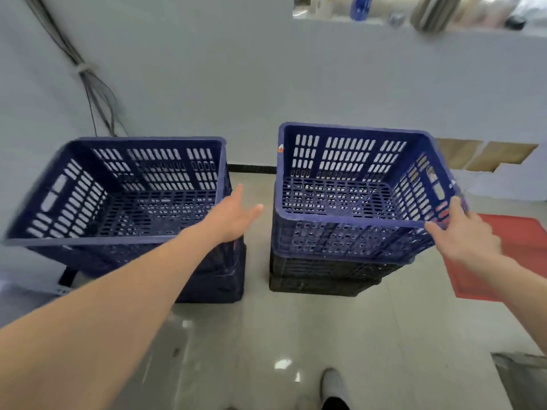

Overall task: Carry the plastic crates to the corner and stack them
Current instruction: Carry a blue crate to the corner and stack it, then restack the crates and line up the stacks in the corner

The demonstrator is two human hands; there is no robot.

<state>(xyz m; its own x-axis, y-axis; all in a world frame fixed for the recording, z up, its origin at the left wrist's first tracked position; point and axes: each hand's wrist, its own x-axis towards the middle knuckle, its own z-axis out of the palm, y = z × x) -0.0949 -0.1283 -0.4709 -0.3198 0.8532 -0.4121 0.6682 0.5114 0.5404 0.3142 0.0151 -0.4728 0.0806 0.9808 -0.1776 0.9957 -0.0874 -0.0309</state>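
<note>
Now right grip (464,236) pinches right crate (340,222) rim corner; left grip (233,216) spread beside left crate (88,240).

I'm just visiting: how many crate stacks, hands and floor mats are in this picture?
Crate stacks: 2, the left stack and the right stack
Hands: 2, the left hand and the right hand
Red mat: 1
Total: 5

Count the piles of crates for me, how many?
2. The left pile, blue, stands beside the open left hand. The right pile, blue over black, has the right hand gripping its rim. Crates nested inside may be hidden.
</note>
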